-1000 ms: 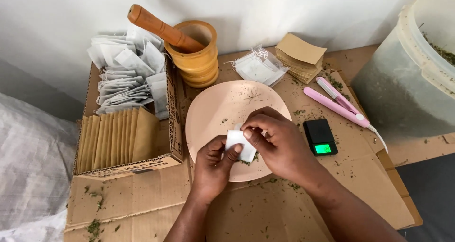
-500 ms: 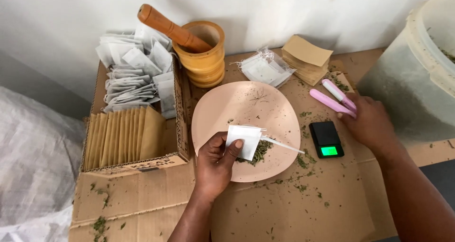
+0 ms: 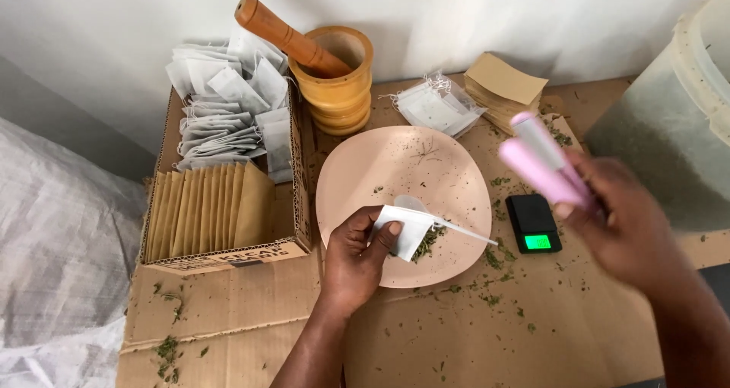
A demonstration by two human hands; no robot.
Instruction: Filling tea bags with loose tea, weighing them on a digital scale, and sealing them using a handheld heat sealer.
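— Tea bag [image 3: 408, 232], small, white and papery, is pinched at its left edge by the fingers [image 3: 388, 230] of the left hand [image 3: 357, 255], over the near rim of the pink plate [image 3: 357, 183]. Which step is this?

— Filling, I'd judge: a thin white scoop [image 3: 445, 222] lies on the plate with its bowl at the bag's mouth, and dry green herb [image 3: 427, 241] is heaped just beside it.

— And the right hand [image 3: 627, 224]?

— Clenched round a pink bar-shaped tool [image 3: 544, 164] (blurred, possibly a heat sealer), held above the small black scale [image 3: 534, 222].

— So the next move?

— It calls for the bag's mouth held flat and steady so the tool's slim bars can meet it.

— Around them?

— A smooth turned-wood mortar [image 3: 338, 84] with pestle [image 3: 281, 34], a cardboard box [image 3: 228, 255] of limp white bags and stiff tan envelopes, all on a cardboard-covered counter [image 3: 471, 335] flecked with herb.
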